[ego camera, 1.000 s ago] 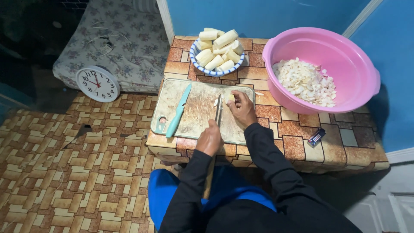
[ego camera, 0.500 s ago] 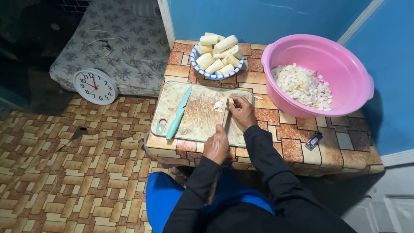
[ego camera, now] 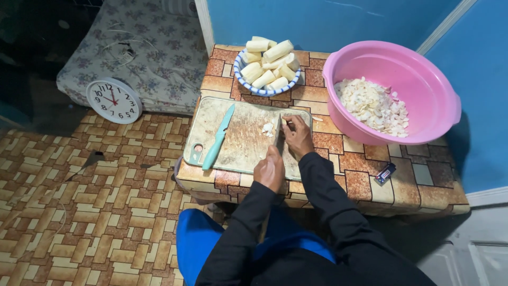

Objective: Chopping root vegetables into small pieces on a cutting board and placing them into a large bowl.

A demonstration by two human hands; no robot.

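Cassava pieces (ego camera: pixel 270 127), pale and chunky, sit in a small heap on the upper-right part of the cutting board (ego camera: pixel 243 153), w/ the knife (ego camera: pixel 279 135) blade standing edge-down right beside them. Left hand (ego camera: pixel 269 170) is clenched round the knife handle, blade pointing away from the person. Right hand (ego camera: pixel 298 135) lies just right of the blade, fingers curled over a bit of the white root, pinning it to the board; how much it grasps can't be told, most of the piece is hidden under the fingers.

Board is rectangular w/ rounded corners, worn greenish plastic, surface scuffed & stained, hanging hole at the near-left corner. A 2nd knife (ego camera: pixel 218 138), all teal, smooth plastic-looking handle, lies diagonal on the board's left half, untouched.

Table (ego camera: pixel 365 180) top is covered in glossy brown/tan tile-pattern sheet. At the back: round blue-and-white bowl (ego camera: pixel 244 83) stacked w/ peeled cylindrical root chunks (ego camera: pixel 267 63), cream-coloured, smooth. To the right: big round pink plastic basin (ego camera: pixel 423 116), holding a mound of small chopped white bits (ego camera: pixel 373 103). Small dark lighter-like object (ego camera: pixel 384 173) near the table's front-right edge.

Floor has similar brick-pattern vinyl; round white wall clock (ego camera: pixel 114 100) leans by a floral-print mattress (ego camera: pixel 143 58).
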